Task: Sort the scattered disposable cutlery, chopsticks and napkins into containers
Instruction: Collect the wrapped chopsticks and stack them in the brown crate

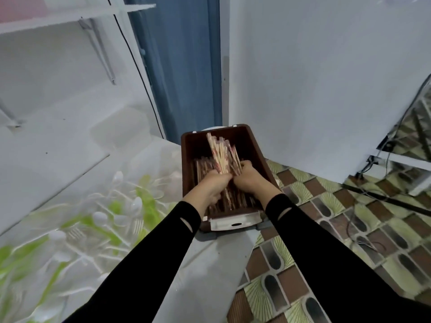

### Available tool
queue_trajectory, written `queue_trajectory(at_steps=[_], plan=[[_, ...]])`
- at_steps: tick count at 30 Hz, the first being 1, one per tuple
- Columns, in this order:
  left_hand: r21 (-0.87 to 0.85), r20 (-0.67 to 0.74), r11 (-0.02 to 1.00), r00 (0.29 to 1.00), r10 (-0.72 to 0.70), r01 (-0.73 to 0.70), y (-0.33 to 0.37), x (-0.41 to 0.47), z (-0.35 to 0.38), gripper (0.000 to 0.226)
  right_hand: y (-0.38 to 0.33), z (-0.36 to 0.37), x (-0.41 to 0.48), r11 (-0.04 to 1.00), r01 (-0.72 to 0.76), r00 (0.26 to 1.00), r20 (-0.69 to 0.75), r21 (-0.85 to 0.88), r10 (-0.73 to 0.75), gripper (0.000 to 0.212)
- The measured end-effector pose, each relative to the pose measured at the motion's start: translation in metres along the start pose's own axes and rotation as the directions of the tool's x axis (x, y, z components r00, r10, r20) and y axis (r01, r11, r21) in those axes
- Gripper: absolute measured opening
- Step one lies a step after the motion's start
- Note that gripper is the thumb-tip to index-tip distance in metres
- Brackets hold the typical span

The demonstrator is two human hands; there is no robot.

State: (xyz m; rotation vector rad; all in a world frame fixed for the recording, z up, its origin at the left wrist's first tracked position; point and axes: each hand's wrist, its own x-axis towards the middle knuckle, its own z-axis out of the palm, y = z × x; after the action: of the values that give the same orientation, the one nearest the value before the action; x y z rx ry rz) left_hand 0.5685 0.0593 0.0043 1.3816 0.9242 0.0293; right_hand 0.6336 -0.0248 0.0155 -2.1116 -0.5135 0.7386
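Gripping: a bundle of tan wooden chopsticks with red print (222, 155), clasped from both sides over the box.
Left hand (215, 184): fingers curled round the near end of the bundle, on its left.
Right hand (250, 177): fingers wrapped round the same bundle from the right, just beside the left hand.
Bundle's lie: tilted, with the far ends rising toward the far end of the box and the near ends down among the others.
Container: a long, open-topped dark brown plastic box (257, 151) at the right edge of the table, with a pale plate on its near end.
Inside it: more loose chopsticks (235, 199) lying lengthwise along the bottom, under both hands.
Table: a white tabletop (210, 264) carrying the box.
Cutlery: white and green plastic spoons and forks (105, 217) heaped on the table's left half, blurred, none in the box.
Sleeves: long black sleeves (326, 264) down to the wrists.
Floor: brown and green patterned tiles (326, 206) on the right.
Behind: a blue door (182, 66) between white walls.
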Motion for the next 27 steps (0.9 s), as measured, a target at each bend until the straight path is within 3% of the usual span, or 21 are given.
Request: queue_trajectory(at_steps=[4, 8, 12, 16, 20, 23, 25, 27], plan=[[0.341, -0.049, 0.931, 0.987, 0.151, -0.126, -0.001, 0.006, -0.003, 0.043, 0.002, -0.002, 0.004, 0.999, -0.009, 1.0, -0.028, -0.048, 0.008, 0.057], [0.402, -0.113, 0.905, 0.973, 0.204, -0.143, -0.002, 0.009, -0.008, 0.059, 0.002, -0.002, 0.002, 0.996, 0.019, 0.996, -0.083, -0.083, -0.026, 0.062], [0.41, -0.145, 0.897, 0.959, 0.243, -0.165, 0.002, 0.005, -0.006, 0.072, 0.005, 0.003, 0.001, 0.98, 0.055, 0.998, -0.01, -0.189, -0.058, 0.067], [0.491, -0.193, 0.857, 0.94, 0.281, -0.156, 0.002, 0.0, -0.009, 0.09, 0.001, 0.004, -0.001, 0.916, 0.095, 0.994, -0.006, -0.389, -0.106, 0.053], [0.633, -0.166, 0.757, 0.927, 0.337, -0.162, -0.003, 0.003, -0.011, 0.075, 0.0, 0.009, 0.0, 0.817, 0.137, 0.989, 0.029, -0.56, -0.145, 0.038], [0.761, -0.122, 0.646, 0.964, 0.236, -0.062, -0.008, 0.007, -0.009, 0.052, 0.002, 0.014, 0.003, 0.784, 0.123, 0.992, 0.1, -0.608, -0.078, 0.038], [0.798, -0.139, 0.602, 0.97, 0.198, -0.008, -0.01, 0.008, -0.009, 0.06, 0.002, 0.014, 0.005, 0.774, 0.086, 0.996, 0.083, -0.627, -0.044, 0.038], [0.774, -0.171, 0.633, 0.962, 0.214, -0.003, -0.01, 0.007, -0.008, 0.066, 0.003, 0.013, 0.005, 0.76, 0.033, 0.999, 0.04, -0.649, -0.01, 0.04]])
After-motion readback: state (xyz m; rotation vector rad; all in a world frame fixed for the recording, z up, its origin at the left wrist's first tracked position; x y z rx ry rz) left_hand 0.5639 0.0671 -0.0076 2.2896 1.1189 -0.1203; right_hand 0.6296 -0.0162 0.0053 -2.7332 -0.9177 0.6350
